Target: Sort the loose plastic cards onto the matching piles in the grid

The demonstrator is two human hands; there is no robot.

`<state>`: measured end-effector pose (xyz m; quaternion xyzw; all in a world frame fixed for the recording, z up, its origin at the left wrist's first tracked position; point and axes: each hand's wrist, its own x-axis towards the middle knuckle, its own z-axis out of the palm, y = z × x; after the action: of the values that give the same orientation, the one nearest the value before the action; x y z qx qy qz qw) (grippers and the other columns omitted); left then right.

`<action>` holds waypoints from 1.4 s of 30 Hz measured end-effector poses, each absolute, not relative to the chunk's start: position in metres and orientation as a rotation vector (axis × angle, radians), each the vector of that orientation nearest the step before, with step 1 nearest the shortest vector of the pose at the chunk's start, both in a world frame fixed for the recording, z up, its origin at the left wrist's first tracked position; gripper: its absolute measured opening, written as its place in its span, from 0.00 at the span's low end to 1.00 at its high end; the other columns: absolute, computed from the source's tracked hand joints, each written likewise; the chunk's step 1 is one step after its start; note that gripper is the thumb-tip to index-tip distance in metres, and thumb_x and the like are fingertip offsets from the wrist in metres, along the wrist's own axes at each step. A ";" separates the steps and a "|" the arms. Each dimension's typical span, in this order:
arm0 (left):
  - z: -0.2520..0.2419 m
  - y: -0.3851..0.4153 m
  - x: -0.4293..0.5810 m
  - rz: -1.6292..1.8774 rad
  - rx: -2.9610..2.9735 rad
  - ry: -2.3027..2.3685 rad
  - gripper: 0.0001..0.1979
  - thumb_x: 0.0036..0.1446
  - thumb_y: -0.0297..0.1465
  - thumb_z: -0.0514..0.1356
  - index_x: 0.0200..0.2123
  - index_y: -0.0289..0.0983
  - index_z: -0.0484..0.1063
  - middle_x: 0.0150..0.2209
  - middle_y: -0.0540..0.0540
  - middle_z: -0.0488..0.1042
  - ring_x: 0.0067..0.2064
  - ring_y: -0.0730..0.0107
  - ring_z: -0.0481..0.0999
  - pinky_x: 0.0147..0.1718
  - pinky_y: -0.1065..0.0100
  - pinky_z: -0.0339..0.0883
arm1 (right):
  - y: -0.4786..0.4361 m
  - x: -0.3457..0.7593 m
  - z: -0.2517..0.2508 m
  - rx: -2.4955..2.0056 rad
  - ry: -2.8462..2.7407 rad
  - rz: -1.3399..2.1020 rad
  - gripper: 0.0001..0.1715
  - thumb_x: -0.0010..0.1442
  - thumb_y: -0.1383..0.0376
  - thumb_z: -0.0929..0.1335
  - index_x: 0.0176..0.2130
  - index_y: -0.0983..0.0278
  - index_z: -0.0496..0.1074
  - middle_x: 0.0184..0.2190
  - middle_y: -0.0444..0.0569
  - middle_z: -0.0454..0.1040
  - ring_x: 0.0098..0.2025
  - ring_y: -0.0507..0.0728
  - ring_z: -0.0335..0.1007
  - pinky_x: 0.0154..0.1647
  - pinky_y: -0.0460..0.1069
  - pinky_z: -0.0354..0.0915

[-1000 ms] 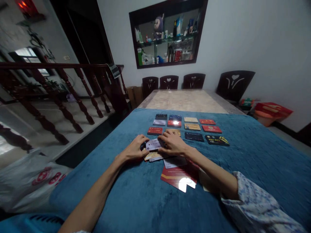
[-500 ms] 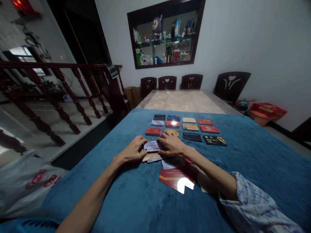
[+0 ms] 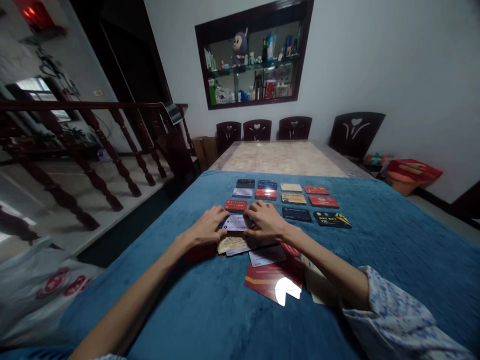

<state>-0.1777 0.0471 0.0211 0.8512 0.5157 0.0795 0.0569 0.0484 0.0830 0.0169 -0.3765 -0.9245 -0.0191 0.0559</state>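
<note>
My left hand (image 3: 206, 229) and my right hand (image 3: 267, 222) meet over a pale card (image 3: 234, 223) on the blue cloth (image 3: 375, 250), fingers curled onto its two ends. Just below the hands lies a loose heap of cards (image 3: 240, 245), with a white card (image 3: 267, 256) and a large red card (image 3: 275, 282) nearer me. Beyond the hands, several cards lie in neat rows (image 3: 288, 199); a red card (image 3: 236, 205) is closest to my left fingertips.
The bare marble tabletop (image 3: 281, 157) runs beyond the cloth to dark chairs (image 3: 294, 128) by the wall. A wooden stair railing (image 3: 93, 145) is on the left, a white plastic bag (image 3: 33, 285) at lower left, red bags (image 3: 410, 172) on the floor at right.
Both hands have lowered the pale card a little flatter onto the cloth, nearer the rows. The camera has shifted slightly.
</note>
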 end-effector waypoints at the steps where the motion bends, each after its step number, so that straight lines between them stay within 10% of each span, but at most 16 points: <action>1: 0.022 0.050 -0.178 0.230 2.593 1.565 0.21 0.54 0.28 0.59 0.52 0.37 0.68 0.52 0.40 0.68 0.55 0.55 0.67 0.57 0.54 0.62 | 0.084 0.048 0.019 -1.149 -2.803 -0.064 0.28 0.59 0.49 0.69 0.51 0.63 0.72 0.52 0.58 0.70 0.54 0.66 0.60 0.49 0.58 0.60; 42: 0.023 0.217 -0.159 -0.045 2.579 1.803 0.22 0.52 0.27 0.58 0.53 0.36 0.70 0.53 0.37 0.69 0.55 0.51 0.69 0.53 0.58 0.66 | 0.211 0.021 0.040 -1.632 -2.759 -0.059 0.24 0.58 0.55 0.68 0.52 0.62 0.74 0.57 0.62 0.69 0.60 0.72 0.57 0.55 0.68 0.59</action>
<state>-0.1594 0.2167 0.0228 0.8196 0.5728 -0.0141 -0.0027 0.0212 0.2107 0.0397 -0.5087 -0.8601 -0.0183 -0.0323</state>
